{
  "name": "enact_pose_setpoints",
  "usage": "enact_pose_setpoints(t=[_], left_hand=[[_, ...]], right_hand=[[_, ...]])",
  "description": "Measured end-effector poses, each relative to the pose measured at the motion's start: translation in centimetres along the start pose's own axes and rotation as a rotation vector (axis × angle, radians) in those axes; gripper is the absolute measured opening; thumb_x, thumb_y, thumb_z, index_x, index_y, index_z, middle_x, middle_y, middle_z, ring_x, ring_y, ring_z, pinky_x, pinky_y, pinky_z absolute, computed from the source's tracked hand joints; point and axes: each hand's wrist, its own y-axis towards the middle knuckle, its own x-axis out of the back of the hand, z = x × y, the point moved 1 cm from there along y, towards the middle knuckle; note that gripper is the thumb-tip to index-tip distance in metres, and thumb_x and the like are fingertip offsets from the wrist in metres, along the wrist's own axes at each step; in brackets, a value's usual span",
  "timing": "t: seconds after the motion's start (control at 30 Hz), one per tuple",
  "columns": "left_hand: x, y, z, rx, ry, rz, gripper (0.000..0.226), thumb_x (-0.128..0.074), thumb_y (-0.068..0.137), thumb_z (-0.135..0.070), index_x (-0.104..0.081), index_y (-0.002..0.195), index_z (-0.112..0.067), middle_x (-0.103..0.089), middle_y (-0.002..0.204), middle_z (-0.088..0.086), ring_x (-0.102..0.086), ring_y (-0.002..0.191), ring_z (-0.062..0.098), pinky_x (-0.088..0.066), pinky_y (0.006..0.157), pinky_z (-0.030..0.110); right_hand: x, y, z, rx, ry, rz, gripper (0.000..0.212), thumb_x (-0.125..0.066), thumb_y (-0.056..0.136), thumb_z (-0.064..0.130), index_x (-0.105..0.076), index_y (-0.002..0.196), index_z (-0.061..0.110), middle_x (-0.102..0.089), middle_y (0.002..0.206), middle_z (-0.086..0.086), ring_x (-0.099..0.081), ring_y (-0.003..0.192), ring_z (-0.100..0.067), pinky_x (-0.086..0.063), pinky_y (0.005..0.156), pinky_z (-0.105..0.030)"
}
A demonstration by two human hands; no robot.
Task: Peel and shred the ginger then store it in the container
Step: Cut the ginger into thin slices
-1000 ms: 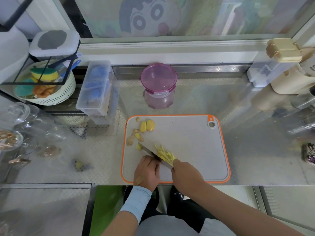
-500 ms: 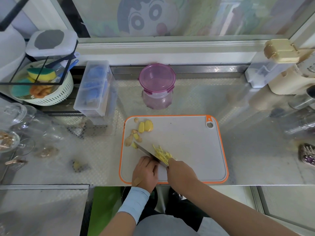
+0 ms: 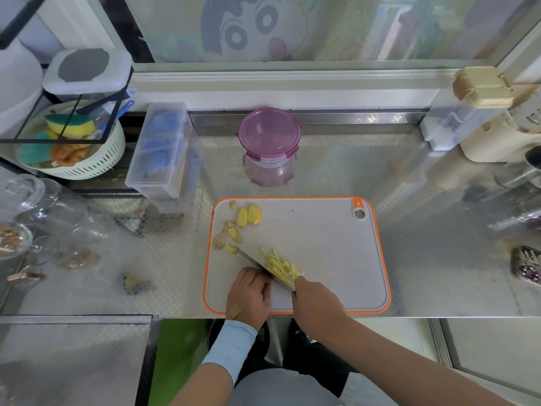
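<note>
Shreds [image 3: 280, 265] mid-board [image 3: 322, 244] — right half bare

Single head view, looking down
Worn on the person's head, it faces forward and steeply down at the surface [image 3: 336, 171], close above the cutting board [image 3: 322, 244]

We are looking down at a steel counter [image 3: 336, 177]. Sitting on it are a cutting board [image 3: 328, 259] at the near edge, a purple-lidded container [image 3: 269, 148] just behind it, a clear box [image 3: 164, 150] to the left, and a scrap [image 3: 133, 284] lying near-left.
</note>
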Motion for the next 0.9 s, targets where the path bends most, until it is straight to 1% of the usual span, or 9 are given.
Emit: enact_pose_setpoints(t=[0.1,0.27,0.37,0.47,0.53,0.6,0.7,0.9], left_hand=[[0.0,0.1,0.0,0.009,0.009,0.013,0.019,-0.051,0.082,-0.013,-0.069,0.077,-0.01,-0.064,0.083,0.004,-0.053,0.089,0.02,-0.044,0.078,0.024],[0.2,0.1,-0.2,0.023,0.017,0.008,0.019,-0.05,0.08,-0.014,-0.069,0.075,-0.01,-0.064,0.082,0.004,-0.052,0.089,0.018,-0.041,0.076,0.021],[0.2,0.1,-0.2,0.014,0.012,-0.019,0.019,-0.05,0.081,-0.013,-0.068,0.075,-0.009,-0.063,0.081,0.004,-0.052,0.088,0.019,-0.042,0.076,0.022],[0.1,0.0,-0.2,0.007,0.006,-0.025,0.019,-0.051,0.081,-0.013,-0.068,0.075,-0.009,-0.063,0.081,0.004,-0.052,0.087,0.019,-0.043,0.077,0.022],[0.1,0.0,-0.1,0.005,0.006,-0.017,0.018,-0.051,0.081,-0.012,-0.068,0.075,-0.01,-0.063,0.082,0.004,-0.053,0.087,0.019,-0.045,0.076,0.024],[0.1,0.0,-0.1,0.011,0.006,-0.006,0.018,-0.052,0.081,-0.013,-0.068,0.075,-0.01,-0.064,0.081,0.003,-0.054,0.087,0.02,-0.046,0.074,0.027],[-0.1,0.0,0.0,0.017,0.017,0.014,0.019,-0.051,0.081,-0.014,-0.069,0.075,-0.01,-0.064,0.082,0.004,-0.054,0.088,0.021,-0.046,0.075,0.027],[0.0,0.0,-0.1,0.031,0.024,0.007,0.019,-0.051,0.08,-0.014,-0.068,0.073,-0.009,-0.064,0.081,0.004,-0.054,0.089,0.02,-0.046,0.075,0.026]], right_hand=[[0.1,0.6,0.5,0.006,0.003,0.007,0.018,-0.044,0.098,0.014,-0.046,0.116,0.011,-0.05,0.084,-0.002,-0.052,0.073,-0.022,-0.042,0.061,-0.03],[0.4,0.7,0.6,0.017,0.027,-0.002,0.016,-0.044,0.098,0.013,-0.047,0.114,0.012,-0.049,0.08,-0.001,-0.053,0.071,-0.023,-0.04,0.057,-0.03],[0.3,0.0,0.2,0.019,0.028,-0.021,0.014,-0.044,0.098,0.015,-0.046,0.112,0.014,-0.043,0.073,0.004,-0.048,0.064,-0.017,-0.035,0.049,-0.026],[0.3,-0.4,-0.1,0.016,0.018,-0.02,0.01,-0.043,0.099,0.015,-0.046,0.108,0.014,-0.044,0.074,0.004,-0.046,0.063,-0.014,-0.03,0.046,-0.023],[0.1,-0.4,-0.2,0.01,0.021,-0.014,0.007,-0.044,0.099,0.015,-0.045,0.106,0.015,-0.045,0.076,0.003,-0.05,0.066,-0.017,-0.032,0.047,-0.023],[0.0,-0.2,0.0,0.001,0.027,0.003,0.011,-0.044,0.099,0.015,-0.046,0.11,0.014,-0.047,0.077,0.002,-0.052,0.069,-0.018,-0.036,0.049,-0.024],[0.0,0.3,0.3,-0.006,0.035,0.02,0.016,-0.045,0.098,0.015,-0.047,0.114,0.012,-0.05,0.082,0.0,-0.054,0.073,-0.021,-0.046,0.059,-0.03],[0.5,0.3,0.5,0.001,0.031,0.007,0.017,-0.045,0.099,0.015,-0.047,0.116,0.012,-0.048,0.082,0.0,-0.052,0.072,-0.022,-0.042,0.06,-0.03]])
